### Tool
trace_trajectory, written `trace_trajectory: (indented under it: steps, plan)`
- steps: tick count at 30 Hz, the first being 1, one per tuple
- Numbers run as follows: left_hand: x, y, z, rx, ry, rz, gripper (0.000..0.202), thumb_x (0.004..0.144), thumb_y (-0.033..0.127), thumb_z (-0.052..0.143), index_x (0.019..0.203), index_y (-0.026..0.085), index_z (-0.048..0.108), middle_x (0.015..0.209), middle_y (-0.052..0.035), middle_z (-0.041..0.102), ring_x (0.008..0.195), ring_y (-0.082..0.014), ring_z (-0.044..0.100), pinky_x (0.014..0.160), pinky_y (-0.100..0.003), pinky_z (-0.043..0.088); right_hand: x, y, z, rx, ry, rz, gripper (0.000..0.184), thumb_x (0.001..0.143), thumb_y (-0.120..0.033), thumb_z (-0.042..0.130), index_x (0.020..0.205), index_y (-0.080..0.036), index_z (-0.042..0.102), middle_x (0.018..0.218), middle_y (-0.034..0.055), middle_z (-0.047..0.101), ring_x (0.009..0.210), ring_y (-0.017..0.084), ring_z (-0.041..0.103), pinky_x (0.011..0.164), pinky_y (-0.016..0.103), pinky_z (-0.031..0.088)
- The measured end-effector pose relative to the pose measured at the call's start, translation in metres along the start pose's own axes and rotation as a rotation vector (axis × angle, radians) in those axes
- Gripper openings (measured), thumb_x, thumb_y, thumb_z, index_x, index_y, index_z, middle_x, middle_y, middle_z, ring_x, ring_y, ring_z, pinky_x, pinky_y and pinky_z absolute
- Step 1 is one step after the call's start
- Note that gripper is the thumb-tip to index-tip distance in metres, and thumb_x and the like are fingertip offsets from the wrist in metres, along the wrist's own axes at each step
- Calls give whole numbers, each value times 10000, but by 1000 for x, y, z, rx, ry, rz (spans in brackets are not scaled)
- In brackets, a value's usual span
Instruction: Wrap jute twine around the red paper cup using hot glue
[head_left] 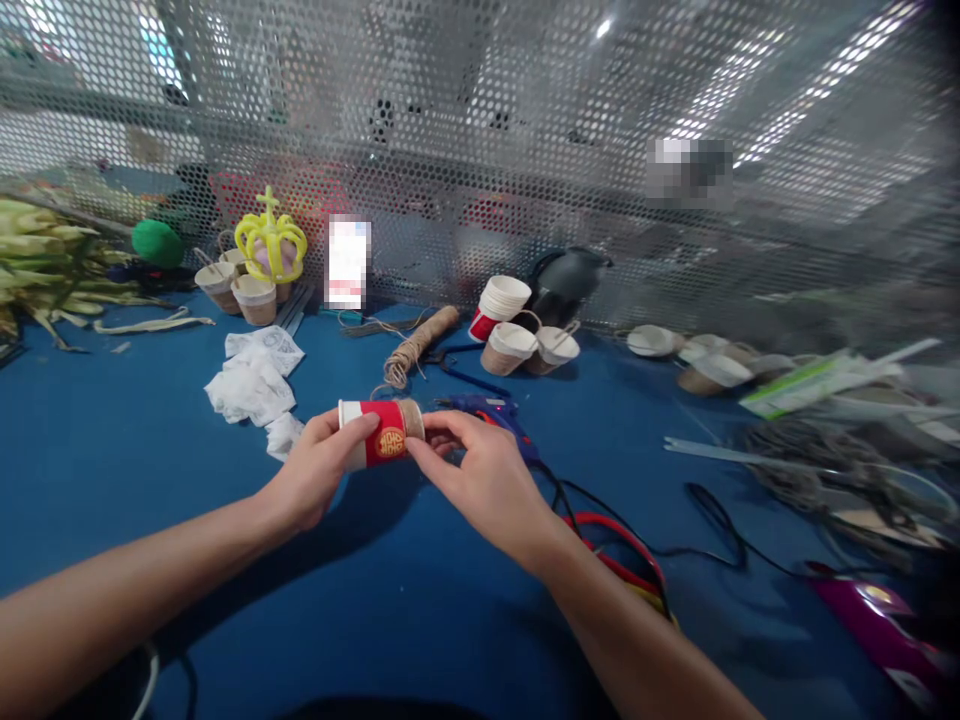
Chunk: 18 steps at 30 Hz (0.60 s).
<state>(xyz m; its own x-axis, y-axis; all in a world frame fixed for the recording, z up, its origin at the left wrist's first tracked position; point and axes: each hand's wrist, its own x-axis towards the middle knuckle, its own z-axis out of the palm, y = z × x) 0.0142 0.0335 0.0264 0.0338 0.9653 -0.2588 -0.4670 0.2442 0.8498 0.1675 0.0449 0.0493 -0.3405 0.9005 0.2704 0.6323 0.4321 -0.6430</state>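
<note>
I hold a red paper cup point(382, 433) on its side above the blue table point(135, 450). Its bottom end is wrapped in brown twine. My left hand point(315, 470) grips the cup at its white rim end, thumb on top. My right hand point(480, 470) pinches the twine-wrapped end with fingertips closed on it. A blue glue gun point(491, 410) lies just behind my right hand.
A twine spool point(420, 340) lies behind the cup, near crumpled white paper point(255, 385). A stack of cups point(499, 305), twine-wrapped cups point(529, 348) and a yellow crown point(270, 240) stand before the mesh wall point(525, 120). Cables point(622, 545) trail at right; green leaves point(45, 260) at left.
</note>
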Motion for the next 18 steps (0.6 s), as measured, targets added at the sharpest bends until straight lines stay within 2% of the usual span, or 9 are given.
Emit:
trace_trajectory:
  steps: [8,15,18]
  plan:
    - [-1,-2,0,20,-15,7,233,688,254,631,832,72,659,654,-54,670,587,-99,556,569,-181,418,0,0,3,-16,-3,24,117,736,-208,546,814,-164,623,719,23,639,622,132,561,615,265,468]
    - [-2,2,0,47,-46,-66,248,671,253,646,846,77,643,668,-63,675,585,-118,584,585,-209,440,2,2,2,-5,-31,63,110,730,-197,542,791,-165,628,710,27,653,622,141,583,595,261,472]
    - [0,6,-1,41,-81,-116,197,643,193,666,806,85,639,675,-59,675,606,-122,597,610,-212,453,4,2,-2,100,-67,85,134,757,-217,524,816,-162,631,734,27,667,635,140,604,596,253,485]
